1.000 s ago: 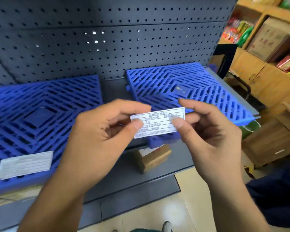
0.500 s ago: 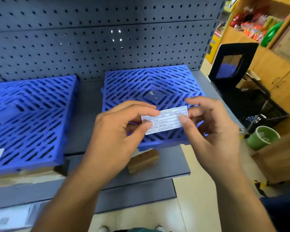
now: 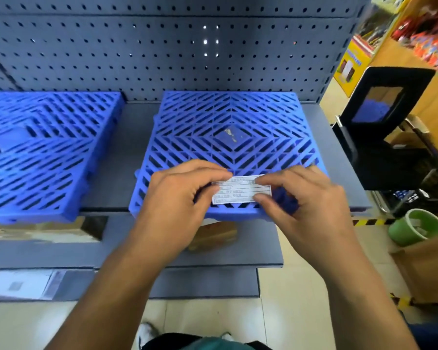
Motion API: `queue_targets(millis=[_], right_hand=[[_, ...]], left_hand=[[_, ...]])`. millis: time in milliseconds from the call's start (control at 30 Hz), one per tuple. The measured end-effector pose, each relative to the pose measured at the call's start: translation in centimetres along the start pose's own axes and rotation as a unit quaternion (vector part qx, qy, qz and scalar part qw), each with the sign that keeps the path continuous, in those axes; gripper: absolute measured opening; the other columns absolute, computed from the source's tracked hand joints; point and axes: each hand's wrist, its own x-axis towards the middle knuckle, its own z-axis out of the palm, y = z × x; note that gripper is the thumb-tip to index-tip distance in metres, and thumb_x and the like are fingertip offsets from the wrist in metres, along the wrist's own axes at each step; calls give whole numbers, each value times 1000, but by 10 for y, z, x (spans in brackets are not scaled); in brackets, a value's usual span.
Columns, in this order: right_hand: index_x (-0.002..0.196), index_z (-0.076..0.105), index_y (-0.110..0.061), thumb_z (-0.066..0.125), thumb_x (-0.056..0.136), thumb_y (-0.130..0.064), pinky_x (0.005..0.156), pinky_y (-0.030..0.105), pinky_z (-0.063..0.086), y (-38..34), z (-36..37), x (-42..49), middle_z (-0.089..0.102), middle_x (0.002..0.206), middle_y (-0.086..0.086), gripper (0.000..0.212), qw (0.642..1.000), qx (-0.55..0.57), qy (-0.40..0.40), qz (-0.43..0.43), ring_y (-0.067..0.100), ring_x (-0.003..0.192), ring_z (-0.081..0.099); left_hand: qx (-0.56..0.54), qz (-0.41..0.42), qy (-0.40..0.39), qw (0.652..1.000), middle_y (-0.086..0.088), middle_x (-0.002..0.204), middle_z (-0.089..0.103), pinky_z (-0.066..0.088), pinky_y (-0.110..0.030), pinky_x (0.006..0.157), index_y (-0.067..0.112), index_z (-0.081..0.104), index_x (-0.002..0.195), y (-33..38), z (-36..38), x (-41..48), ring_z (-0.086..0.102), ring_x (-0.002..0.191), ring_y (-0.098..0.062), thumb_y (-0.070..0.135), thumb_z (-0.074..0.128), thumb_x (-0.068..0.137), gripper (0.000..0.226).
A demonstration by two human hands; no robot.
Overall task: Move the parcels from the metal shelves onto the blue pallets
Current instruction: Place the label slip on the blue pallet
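Two blue slatted pallets lie on a grey metal shelf (image 3: 137, 137): one at the left (image 3: 43, 152), one in the middle (image 3: 228, 132). A small white printed label (image 3: 240, 190) sits low over the front edge of the middle pallet. My left hand (image 3: 177, 203) pinches its left end between thumb and forefinger. My right hand (image 3: 296, 203) pinches its right end the same way. A brown cardboard parcel (image 3: 215, 236) lies on the lower shelf under the middle pallet, partly hidden by my left hand. Another brown parcel (image 3: 36, 229) shows under the left pallet.
A grey perforated back panel (image 3: 162, 51) rises behind the pallets. A white sheet (image 3: 18, 284) lies on the lowest shelf at left. To the right stand a black crate with raised lid (image 3: 390, 137), a green bucket (image 3: 415, 227) and wooden shelving (image 3: 402, 46) with goods.
Both hands have carried the label down and forward to the front edge of the middle pallet. The view has swung right, so that pallet now sits in the centre.
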Motion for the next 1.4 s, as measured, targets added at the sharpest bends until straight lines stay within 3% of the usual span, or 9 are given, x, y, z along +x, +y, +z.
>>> queue_targets(millis=[200, 333, 533, 833, 1000, 1167, 1300, 1400], right_hand=[[94, 82, -31, 70, 84, -47, 70, 36, 51, -1, -1, -3, 57, 101, -12, 22, 1000, 1, -17, 15, 20, 90, 59], [94, 83, -31, 72, 83, -43, 70, 34, 50, -2, -1, -4, 57, 99, -14, 18, 1000, -2, -24, 11, 18, 90, 57], [92, 83, -28, 83, 83, -35, 70, 36, 51, -4, -1, -6, 61, 96, -10, 12, 1000, -7, -7, 4, 20, 88, 59], [99, 82, -24, 76, 88, -39, 81, 25, 48, -6, -2, -5, 62, 99, -6, 20, 999, 27, 18, 26, 19, 90, 62], [104, 81, -21, 78, 88, -33, 83, 30, 51, -16, -6, -2, 65, 101, -4, 21, 998, 12, 38, 43, 19, 93, 64], [114, 77, -18, 77, 89, -35, 87, 6, 43, -54, 8, -2, 70, 107, -9, 30, 997, 34, 46, 45, 1, 90, 60], [128, 70, -23, 75, 89, -42, 100, 20, 48, -95, 25, 2, 70, 121, -10, 43, 997, 56, 27, 39, 4, 105, 64], [133, 66, -22, 73, 89, -43, 102, 20, 48, -127, 44, 8, 65, 125, -13, 49, 998, 68, 0, 5, -1, 112, 60]], left_hand=[[60, 7, -19, 998, 7, 113, 74, 44, -15, 93, 18, 82, 94, -1, 3, -7, 66, 104, -16, 6, 66, 87, 21], [79, -15, -31, 996, 8, 118, 73, 32, -2, 95, 20, 82, 95, -1, -1, -11, 63, 111, -17, -1, 74, 85, 25], [76, -46, -20, 996, 11, 120, 71, 42, -21, 99, 23, 80, 100, -1, 3, -11, 60, 115, -13, 5, 71, 89, 23], [36, -58, 6, 998, 12, 120, 70, 44, -22, 101, 22, 78, 110, 1, -2, -13, 59, 116, -9, 5, 65, 93, 27], [21, -39, 23, 999, 12, 119, 70, 48, -25, 99, 22, 77, 112, -3, -15, -24, 60, 115, -8, 11, 68, 93, 23], [7, -45, 59, 997, 13, 111, 69, 52, -29, 92, 21, 73, 119, -16, -50, -42, 62, 107, -10, 21, 63, 93, 27], [-32, -85, 74, 993, 16, 117, 70, 51, -30, 96, 24, 64, 131, -29, -85, -59, 64, 112, -5, 24, 61, 96, 35], [-37, -103, 98, 989, 16, 117, 70, 51, -27, 95, 26, 62, 132, -43, -114, -78, 65, 111, -3, 27, 62, 95, 37]])
